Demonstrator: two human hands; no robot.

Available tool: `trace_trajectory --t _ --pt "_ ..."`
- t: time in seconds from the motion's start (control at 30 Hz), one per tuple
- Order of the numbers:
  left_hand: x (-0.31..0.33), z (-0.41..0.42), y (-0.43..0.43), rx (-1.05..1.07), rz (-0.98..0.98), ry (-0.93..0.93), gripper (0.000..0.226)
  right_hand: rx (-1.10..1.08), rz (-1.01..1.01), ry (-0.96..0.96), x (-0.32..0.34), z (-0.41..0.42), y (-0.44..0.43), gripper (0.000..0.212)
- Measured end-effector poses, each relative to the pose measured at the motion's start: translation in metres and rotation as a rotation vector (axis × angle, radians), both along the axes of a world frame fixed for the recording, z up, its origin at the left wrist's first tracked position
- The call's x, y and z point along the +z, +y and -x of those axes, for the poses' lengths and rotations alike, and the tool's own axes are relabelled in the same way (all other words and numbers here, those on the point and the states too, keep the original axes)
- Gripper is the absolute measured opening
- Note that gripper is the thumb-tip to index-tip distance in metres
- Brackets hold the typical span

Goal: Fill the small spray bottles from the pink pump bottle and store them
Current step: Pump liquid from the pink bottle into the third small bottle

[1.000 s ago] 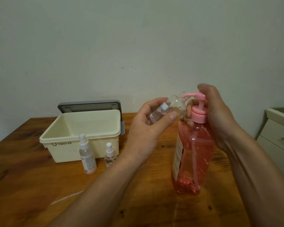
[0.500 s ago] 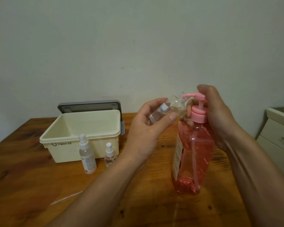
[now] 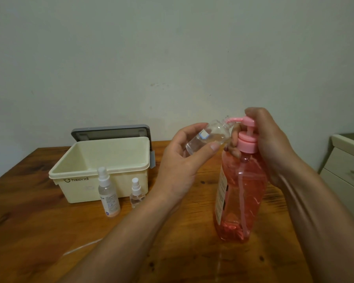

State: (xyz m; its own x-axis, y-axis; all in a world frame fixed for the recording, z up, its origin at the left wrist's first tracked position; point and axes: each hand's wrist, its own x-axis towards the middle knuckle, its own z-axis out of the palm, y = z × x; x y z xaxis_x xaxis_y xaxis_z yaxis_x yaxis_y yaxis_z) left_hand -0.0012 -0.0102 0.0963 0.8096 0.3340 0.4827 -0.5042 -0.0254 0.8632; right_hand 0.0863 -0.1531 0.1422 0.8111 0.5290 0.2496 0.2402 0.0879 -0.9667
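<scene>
The left hand (image 3: 180, 166) hides much of the open vial (image 3: 209, 137) it grips between thumb and fingers; only the clear, round shoulder, a white-and-blue label patch and the threaded neck show, and whether there is liquid inside is hard to tell through the transparent plastic. The vial is tilted, mouth up and to the right, meeting the tip of the pink spout (image 3: 234, 119). The right hand (image 3: 268, 144) is closed around the pump head (image 3: 248, 121) and collar of the pump bottle (image 3: 240, 199), fingertips wrapped to the near side of the neck, so the back of the pump is covered. The bottle stands upright on the wooden table (image 3: 29, 221), a tall, waisted shape of glossy clear plastic filled with pink liquid, its dip tube visible inside and a pale label on its left side turned too far away to read. The table is varnished, with dark knots; its front is cut off by the frame, as are both forearms. To the left sits a cream plastic bin (image 3: 102, 170), rectangular with a rolled rim, its printed logo too small to read surely, and a grey lid (image 3: 110, 132) stands behind it against the wall. Just in front of the bin stand two capped spray bottles, clear with white nozzles: a taller one (image 3: 108, 196) with a label, and a short one (image 3: 137, 193) to its right, partly behind the left forearm. A pale cabinet (image 3: 345, 170) is cropped at the right edge. A faint light streak on the table near the left forearm cannot be made out.
</scene>
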Motion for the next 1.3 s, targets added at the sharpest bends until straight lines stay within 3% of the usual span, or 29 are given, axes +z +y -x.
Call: trace_trajectory --t 0.13,0.37,0.63,0.87,1.13,1.3 --pt "-0.0029 -0.0002 -0.0001 0.007 -0.002 0.008 0.040 0.000 -0.008 -0.006 -0.0005 0.0014 0.0001 0.045" --pt "-0.0005 -0.0011 0.0003 0.011 -0.003 0.005 0.043 0.015 -0.011 0.037 0.0008 0.0013 -0.0001 0.063" --pt "-0.0037 -0.0017 0.0003 0.017 0.001 0.004 0.039 0.004 0.000 0.005 -0.0001 0.0011 -0.0007 0.046" --pt "-0.0017 -0.0025 -0.0003 -0.004 0.021 -0.005 0.042 0.016 -0.010 0.034 0.0001 0.0024 -0.0005 0.062" --pt "-0.0031 -0.0012 -0.0003 0.007 0.011 -0.001 0.041 -0.005 0.005 -0.007 -0.0014 -0.0003 -0.0002 0.046" --pt "-0.0018 -0.0031 -0.0018 -0.023 0.035 -0.010 0.042 0.028 -0.008 0.035 -0.0008 -0.0001 -0.0004 0.061"
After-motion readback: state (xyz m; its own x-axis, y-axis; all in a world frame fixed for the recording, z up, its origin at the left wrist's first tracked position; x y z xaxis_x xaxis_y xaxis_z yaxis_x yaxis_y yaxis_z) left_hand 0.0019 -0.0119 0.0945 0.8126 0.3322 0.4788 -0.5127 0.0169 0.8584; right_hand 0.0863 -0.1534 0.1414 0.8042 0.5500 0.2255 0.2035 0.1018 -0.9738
